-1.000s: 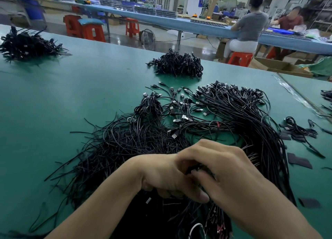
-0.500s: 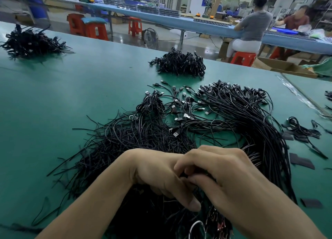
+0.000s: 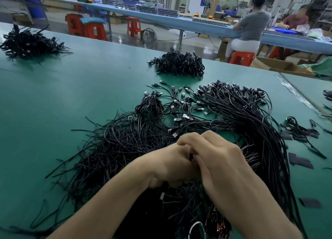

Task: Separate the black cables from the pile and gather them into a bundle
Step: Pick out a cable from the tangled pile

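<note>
Right under my chin, my left hand [image 3: 172, 165] and right hand [image 3: 221, 159] are pressed knuckle to knuckle over the near part of the pile [image 3: 125, 148]. Both have their fingers curled tight, and between them I pinch a few black cables [image 3: 179, 199], of which only a dark sliver shows where the thumbs meet. How many strands I hold is hidden by my own fingers.

I judge this to be the gathering step: a small clutch is lifted out of the tangle but not yet free of it. The next move calls for drawing these strands clear without dragging their neighbours along, then lining up the ends.

Just beyond my knuckles loose USB plugs [image 3: 185, 116] lie scattered on the green table [image 3: 71, 87], and a long sweep of cable curves away to my right. Flat black strips [image 3: 300, 162] lie beside it, perhaps ties.

Farther off sits a finished bundle [image 3: 179, 64], with another heap [image 3: 30, 42] well apart at the far left. Beyond the table edge, people sit on red stools [image 3: 241, 58] at a blue bench.
</note>
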Motion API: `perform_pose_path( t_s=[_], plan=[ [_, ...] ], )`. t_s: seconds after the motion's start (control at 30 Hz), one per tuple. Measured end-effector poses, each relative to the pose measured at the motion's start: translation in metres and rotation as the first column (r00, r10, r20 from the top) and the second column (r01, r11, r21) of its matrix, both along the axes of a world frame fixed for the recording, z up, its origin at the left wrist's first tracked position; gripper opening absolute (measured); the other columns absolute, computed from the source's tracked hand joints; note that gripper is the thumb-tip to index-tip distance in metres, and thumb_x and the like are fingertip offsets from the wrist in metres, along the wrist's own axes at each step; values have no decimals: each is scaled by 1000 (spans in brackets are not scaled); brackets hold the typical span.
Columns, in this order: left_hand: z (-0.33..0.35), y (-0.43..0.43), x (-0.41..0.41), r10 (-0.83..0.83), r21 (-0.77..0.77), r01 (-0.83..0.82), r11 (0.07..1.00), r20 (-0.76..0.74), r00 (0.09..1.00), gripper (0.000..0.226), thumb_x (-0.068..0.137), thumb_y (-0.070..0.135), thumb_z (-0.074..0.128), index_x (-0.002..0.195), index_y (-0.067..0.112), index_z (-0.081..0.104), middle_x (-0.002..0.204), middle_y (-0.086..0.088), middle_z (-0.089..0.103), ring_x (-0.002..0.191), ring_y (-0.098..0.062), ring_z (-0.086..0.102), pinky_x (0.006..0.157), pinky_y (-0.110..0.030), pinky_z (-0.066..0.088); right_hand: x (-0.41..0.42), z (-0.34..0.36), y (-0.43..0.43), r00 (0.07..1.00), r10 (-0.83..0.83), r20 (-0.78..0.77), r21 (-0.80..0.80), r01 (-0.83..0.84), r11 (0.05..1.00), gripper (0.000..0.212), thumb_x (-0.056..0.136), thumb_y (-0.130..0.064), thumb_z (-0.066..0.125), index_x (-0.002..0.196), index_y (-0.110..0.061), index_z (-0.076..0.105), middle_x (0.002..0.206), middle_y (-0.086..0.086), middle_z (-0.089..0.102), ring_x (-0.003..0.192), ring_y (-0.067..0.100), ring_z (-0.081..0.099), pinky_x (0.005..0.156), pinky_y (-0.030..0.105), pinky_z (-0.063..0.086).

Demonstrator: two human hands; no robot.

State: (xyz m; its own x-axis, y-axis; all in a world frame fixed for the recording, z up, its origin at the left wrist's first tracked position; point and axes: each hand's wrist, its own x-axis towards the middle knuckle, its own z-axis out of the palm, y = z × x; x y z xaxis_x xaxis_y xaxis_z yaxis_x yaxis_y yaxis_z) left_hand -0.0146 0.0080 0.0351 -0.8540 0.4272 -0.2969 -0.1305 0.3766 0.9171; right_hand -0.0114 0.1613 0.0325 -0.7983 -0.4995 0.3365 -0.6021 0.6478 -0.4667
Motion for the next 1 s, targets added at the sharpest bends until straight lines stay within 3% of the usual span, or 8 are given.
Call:
perform_pose_path(
  t_s=[0.2, 0.33, 0.43, 0.53, 0.63, 0.8, 0.9, 1.0],
  plan=[
    [-1, 5, -2, 136, 497, -152, 854, 69, 988, 30, 77, 1, 58, 104, 13, 63, 69, 2, 54, 53, -6, 46, 41, -17, 34, -2, 5, -5, 989, -147, -29, -339, 128, 932, 16, 89, 0, 60, 102, -2, 70, 90, 13, 64, 85, 0, 58, 77, 9, 44],
    [3, 14, -1, 199, 672, -218, 707, 106, 974, 19, 76, 17, 52, 92, 21, 62, 69, 5, 53, 56, -6, 45, 47, -20, 35, -1, 16, -11, 976, -216, -11, -635, 160, 756, 10, 80, 9, 63, 89, 6, 62, 77, 26, 57, 67, -8, 55, 66, 4, 45],
    [-1, 14, 0, 302, 612, -164, 774, -129, 944, 13, 90, 26, 55, 98, 24, 65, 79, 1, 57, 67, -6, 51, 58, -22, 45, -3, 17, -12, 976, -197, 89, -767, 194, 612, 26, 79, 15, 67, 88, -8, 62, 71, 12, 54, 62, -4, 55, 64, 7, 47],
    [-4, 10, -3, 340, 472, -122, 873, -411, 846, 17, 93, 24, 61, 109, 23, 65, 97, -6, 64, 85, -5, 58, 76, -23, 50, -2, 15, -7, 957, -26, 287, -878, 274, 392, 36, 76, 3, 73, 77, -30, 63, 69, -9, 48, 63, 2, 50, 65, 14, 49],
    [-5, 2, -7, 366, 261, -257, 931, -627, 688, 21, 86, 42, 67, 106, 40, 67, 95, 20, 51, 83, 2, 50, 74, -12, 41, -2, 14, -5, 915, 184, 358, -918, 309, 247, 24, 66, -6, 72, 74, -27, 64, 70, -7, 49, 64, 5, 50, 65, 16, 50],
    [-7, -2, -6, 317, 185, -262, 947, -671, 671, 15, 95, 33, 63, 109, 40, 66, 70, 12, 66, 60, -5, 64, 57, -15, 48, -4, 12, -7, 816, 396, 421, -904, 413, 111, 24, 67, -1, 71, 76, -23, 64, 71, -3, 55, 61, 7, 56, 60, 18, 52],
    [-6, 0, -4, 340, 243, -238, 940, -639, 690, 23, 97, 23, 63, 115, 37, 66, 85, 10, 73, 75, -14, 71, 72, -31, 58, -6, 11, -5, 782, 428, 454, -881, 465, 84, 24, 64, -1, 71, 76, -20, 63, 68, -3, 56, 59, 8, 56, 58, 18, 52],
    [-1, 3, -1, 343, 361, -155, 920, -545, 765, 32, 99, 7, 49, 125, 18, 64, 100, -6, 72, 89, -40, 67, 83, -58, 54, -6, 10, -6, 775, 395, 493, -864, 490, 117, 24, 66, -1, 69, 75, -21, 61, 64, -5, 51, 56, 7, 53, 54, 16, 50]
  ],
)
